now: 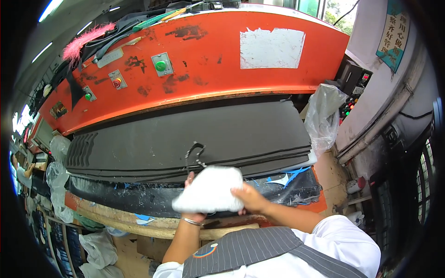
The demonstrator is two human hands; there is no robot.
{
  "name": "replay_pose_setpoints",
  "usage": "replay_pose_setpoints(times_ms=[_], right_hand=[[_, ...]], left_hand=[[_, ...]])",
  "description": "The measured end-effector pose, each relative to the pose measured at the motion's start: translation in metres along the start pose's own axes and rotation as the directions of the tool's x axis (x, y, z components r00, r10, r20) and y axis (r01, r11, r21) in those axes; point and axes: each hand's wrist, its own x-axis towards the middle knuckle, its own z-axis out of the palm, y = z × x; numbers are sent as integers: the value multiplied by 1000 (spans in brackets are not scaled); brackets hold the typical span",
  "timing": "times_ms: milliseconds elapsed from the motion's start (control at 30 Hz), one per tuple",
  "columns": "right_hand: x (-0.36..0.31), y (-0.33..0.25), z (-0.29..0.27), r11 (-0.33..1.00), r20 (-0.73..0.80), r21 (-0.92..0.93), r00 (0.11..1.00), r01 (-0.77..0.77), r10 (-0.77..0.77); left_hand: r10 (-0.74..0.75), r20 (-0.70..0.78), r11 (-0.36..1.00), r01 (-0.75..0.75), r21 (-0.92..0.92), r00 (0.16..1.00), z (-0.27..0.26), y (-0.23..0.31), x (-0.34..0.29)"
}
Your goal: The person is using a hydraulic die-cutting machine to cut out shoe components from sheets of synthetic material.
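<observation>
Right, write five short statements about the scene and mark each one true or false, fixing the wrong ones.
1. The left hand and the right hand both touch a thick white pad-like bundle. True.
2. A shiny silver-coloured bracelet sits on the right wrist. False: it is on the left.
3. A round red button sits between two round green buttons on the orange-red machine front. True.
4. A ragged white rectangular sheet is left of those buttons. False: it is to their right.
5. A row of wavy shapes shows at the left end of the flat dark-grey sheet. True.
</observation>
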Motion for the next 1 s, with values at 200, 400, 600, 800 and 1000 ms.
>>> replay_pose_setpoints(times_ms=[200, 400, 600, 800, 1000], right_hand=[[70, -55, -33, 959, -255, 156, 947, 237, -193], [83, -204, -79, 743, -461, 113, 698, 659, -549], [119, -405, -163, 432, -560, 81, 400, 898, -726], [115, -453, -243, 568, -532, -359, 338, 740, -776], [33, -377, -483, 591, -530, -807, -431, -8, -730]], left_hand=[[-167, 21, 948, 155, 279, 986, -3, 24, -8], [132, 390, 892, -281, 354, 911, 2, 62, -21], [321, 290, 136, -347, 928, 901, 34, 30, -31], [306, 316, -422, -169, 891, 898, 40, -24, -18], [180, 539, -660, -305, 687, 823, 37, -79, -16]])
